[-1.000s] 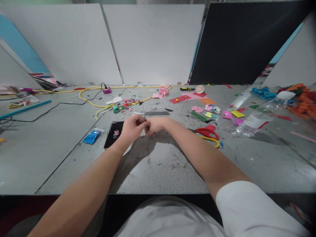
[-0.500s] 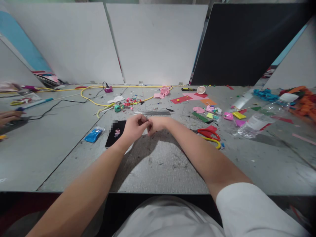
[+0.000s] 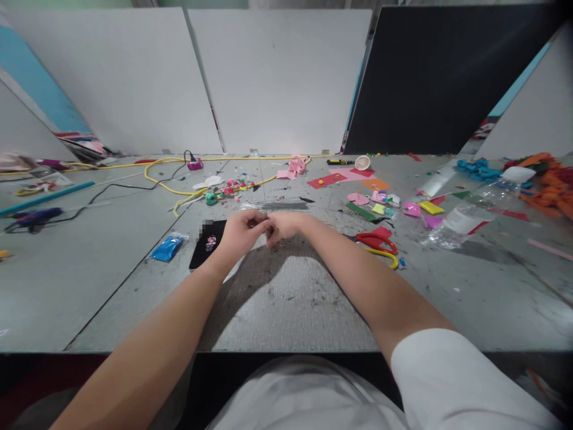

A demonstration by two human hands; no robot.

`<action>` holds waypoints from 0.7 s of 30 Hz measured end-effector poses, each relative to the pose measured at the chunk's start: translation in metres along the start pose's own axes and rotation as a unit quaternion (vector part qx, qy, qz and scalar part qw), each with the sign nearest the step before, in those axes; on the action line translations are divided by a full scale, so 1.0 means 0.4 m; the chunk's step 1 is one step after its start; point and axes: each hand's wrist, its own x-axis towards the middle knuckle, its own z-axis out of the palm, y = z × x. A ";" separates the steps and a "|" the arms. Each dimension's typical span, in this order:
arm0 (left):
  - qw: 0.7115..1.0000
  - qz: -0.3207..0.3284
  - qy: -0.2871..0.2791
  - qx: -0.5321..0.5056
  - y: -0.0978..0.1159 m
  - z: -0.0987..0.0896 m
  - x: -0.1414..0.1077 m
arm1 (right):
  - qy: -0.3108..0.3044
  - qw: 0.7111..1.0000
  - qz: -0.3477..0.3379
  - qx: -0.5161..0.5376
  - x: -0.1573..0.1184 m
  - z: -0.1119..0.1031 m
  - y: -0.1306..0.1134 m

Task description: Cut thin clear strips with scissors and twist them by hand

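Note:
My left hand [image 3: 244, 234] and my right hand [image 3: 283, 227] meet above the middle of the table. The fingertips of both are pinched together and touching. Whatever lies between them is too small and too covered to make out. Just beyond the hands is a bundle of thin grey wires [image 3: 286, 205]. A black phone [image 3: 206, 248], partly covered by my left hand and wrist, lies flat beside it. Scissors with red and yellow handles [image 3: 378, 242] rest to the right of my right forearm, on a red scrap.
Left of the phone lies a blue packet [image 3: 168, 247]. A clear plastic bottle [image 3: 461, 224] lies tilted at the right, near coloured scraps [image 3: 358, 198]. A yellow cable [image 3: 156, 185] and a dark blue tool [image 3: 38, 217] are at the left. Upright boards [image 3: 282, 77] line the back.
Both my hands stay pinched together, with hardly any movement. Another person's hand at the far left has gone from view, and the dark blue tool now shows there.

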 end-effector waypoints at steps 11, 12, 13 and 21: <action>0.999 -0.017 0.016 -0.044 -0.014 0.009 0.002 | 0.003 1.000 -0.007 -0.027 0.002 0.010 -0.011; 0.998 -0.016 0.016 -0.052 -0.015 0.009 0.002 | -0.002 1.000 -0.005 -0.027 0.000 0.010 -0.015; 0.998 -0.014 0.015 -0.058 -0.016 0.010 0.002 | -0.007 1.000 -0.002 -0.030 -0.003 0.009 -0.019; 0.993 -0.016 0.006 -0.120 0.006 0.012 0.001 | 0.037 0.979 0.095 -0.176 -0.074 0.005 -0.099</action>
